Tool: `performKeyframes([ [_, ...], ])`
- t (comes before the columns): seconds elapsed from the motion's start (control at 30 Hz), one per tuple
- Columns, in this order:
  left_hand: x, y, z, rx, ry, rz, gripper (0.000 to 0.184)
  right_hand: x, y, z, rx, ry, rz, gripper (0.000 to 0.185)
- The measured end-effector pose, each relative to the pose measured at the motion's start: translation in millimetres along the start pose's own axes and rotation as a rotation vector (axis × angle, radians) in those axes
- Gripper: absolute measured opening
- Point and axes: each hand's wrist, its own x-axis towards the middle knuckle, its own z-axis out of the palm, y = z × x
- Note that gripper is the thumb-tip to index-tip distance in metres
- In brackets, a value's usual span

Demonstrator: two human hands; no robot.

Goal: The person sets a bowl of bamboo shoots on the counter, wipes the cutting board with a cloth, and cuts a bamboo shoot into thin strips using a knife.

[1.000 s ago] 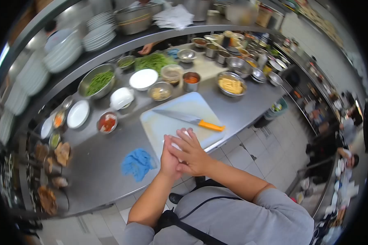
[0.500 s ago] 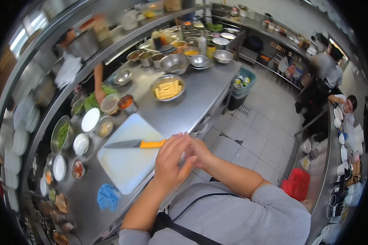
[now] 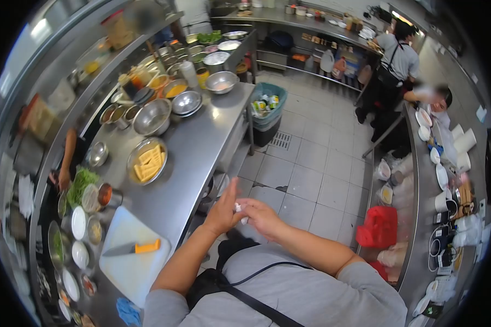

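My left hand (image 3: pixel 222 213) is raised before my body, fingers extended and apart from the thumb. Against its palm lies a small white crumpled piece (image 3: pixel 238 207), which looks like paper or tissue. My right hand (image 3: pixel 260 218) is closed round that piece, fingertips touching the left palm. To the left, a knife with an orange handle (image 3: pixel 147 246) rests on the white cutting board (image 3: pixel 133 272). A blue cloth (image 3: pixel 127 312) sits just below the board on the steel counter (image 3: pixel 172 199).
A bowl of yellow strips (image 3: pixel 149 164) and metal bowls (image 3: pixel 152 117) stand on the counter. A lined bin (image 3: pixel 267 111) is beyond its end. Another person (image 3: pixel 395 57) stands at the upper right; a co-worker's arm (image 3: pixel 69 155) reaches in from the left. A red container (image 3: pixel 377 226) is at right.
The view has swung right, so counter, board and knife now appear farther left. My hands, earlier pressed together, have parted somewhat, and the white piece shows between them.
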Motion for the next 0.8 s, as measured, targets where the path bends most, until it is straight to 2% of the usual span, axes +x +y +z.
performKeyframes([
  [0.03,13.1,-6.5,7.7,-0.009,-0.023,0.01,0.111,5.3,-9.7,-13.5,-0.214,0.083,-0.086,0.03],
  [0.07,31.1,-2.2,10.9,0.0,-0.188,-0.144,0.107,11.5,-18.5,-27.7,-0.43,0.167,-0.166,0.029],
  [0.1,48.6,-0.4,15.8,0.014,-0.351,-0.299,0.103,20.6,-23.0,-46.9,-0.419,0.185,-0.172,0.029],
  [0.13,61.1,-1.1,26.5,-0.028,-0.25,-0.293,0.078,31.0,-24.8,-70.3,-0.475,0.201,-0.243,0.028],
  [0.17,77.8,-5.1,29.6,-0.037,-0.261,-0.287,0.078,36.3,-36.9,-79.9,-0.537,0.215,-0.31,0.027],
  [0.2,96.1,-10.3,31.8,-0.186,-0.321,-0.368,0.061,39.5,-49.2,-89.5,-0.563,0.223,-0.363,0.027],
  [0.27,134.3,-19.1,33.7,-0.435,-0.379,-0.494,0.02,48.4,-78.2,-104.1,-0.651,0.249,-0.321,0.029],
  [0.3,152.7,-30.1,37.3,-0.444,-0.388,-0.481,0.02,54.5,-94.8,-107.7,-0.732,0.265,-0.281,0.032],
  [0.33,171.8,-43.3,42.2,-0.587,-0.407,-0.479,0.021,60.6,-112.0,-108.5,-0.739,0.284,-0.285,0.032],
  [0.37,193.7,-47.5,41.5,-0.732,-0.427,-0.477,0.021,66.3,-128.5,-108.7,-0.838,0.296,-0.349,0.038],
  [0.4,213.5,-52.6,39.8,-0.746,-0.437,-0.466,0.021,73.6,-142.5,-111.2,-0.94,0.306,-0.409,0.044],
  [0.43,233.0,-59.1,37.1,-0.919,-0.412,-0.566,0.021,84.0,-154.4,-115.2,-0.952,0.322,-0.404,0.044],
  [0.47,254.6,-62.8,33.9,-1.093,-0.381,-0.667,0.022,96.4,-166.3,-119.7,-1.193,0.291,-0.599,0.048],
  [0.5,273.3,-70.6,31.8,-1.119,-0.379,-0.662,0.022,106.9,-177.5,-124.1,-1.434,0.241,-0.789,0.053],
  [0.57,299.2,-87.0,27.0,-1.24,-0.495,-0.906,0.026,121.6,-196.1,-131.9,-1.482,0.203,-0.73,0.056],
  [0.63,309.3,-105.3,39.2,-1.221,-0.489,-0.889,0.02,138.8,-213.1,-137.5,-1.369,0.202,-0.555,0.05],
  [0.67,315.5,-109.3,39.1,-1.039,-0.565,-0.814,0.016,148.0,-225.1,-137.5,-1.366,0.184,-0.559,0.05],
  [0.7,319.2,-116.6,38.1,-0.852,-0.634,-0.744,0.014,154.5,-238.2,-136.5,-1.357,0.168,-0.442,0.044],
  [0.73,318.7,-135.1,44.9,-0.851,-0.64,-0.711,0.016,162.8,-247.9,-139.3,-1.347,0.146,-0.323,0.038],
  [0.77,324.4,-142.8,38.9,-0.851,-0.616,-0.733,0.016,174.8,-252.9,-148.1,-1.342,0.114,-0.318,0.038],
  [0.8,329.3,-148.5,31.7,-0.932,-0.669,-0.737,0.026,188.5,-255.5,-160.5,-1.329,0.111,-0.411,0.03],
])
